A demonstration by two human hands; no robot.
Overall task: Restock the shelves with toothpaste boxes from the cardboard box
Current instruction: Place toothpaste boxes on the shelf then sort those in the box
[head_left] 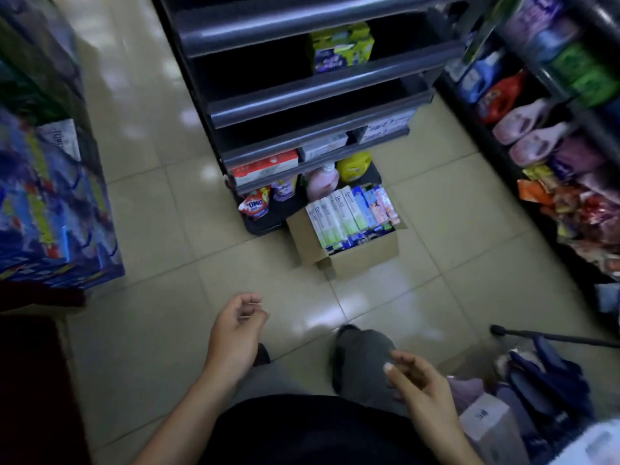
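An open cardboard box [364, 251] stands on the tiled floor against the foot of a dark shelf unit [312, 105]. Several toothpaste boxes [339, 214], white-green and blue, stand packed upright inside it. The unit's upper shelves are mostly bare; one holds a green and purple pack [340, 48]. My left hand [240, 325] hangs low in front of me, fingers loosely curled, holding nothing. My right hand [417, 379] is nearer my body, fingers spread and empty. Both hands are well short of the box.
Lower shelves carry a red-white carton [266, 167], a pink bottle [322, 182] and a yellow pouch [354, 167]. Detergent bottles and packets fill the rack on the right [536, 129]. Stacked blue cartons [50, 203] stand left. Bags and a folded umbrella [543, 374] lie bottom right.
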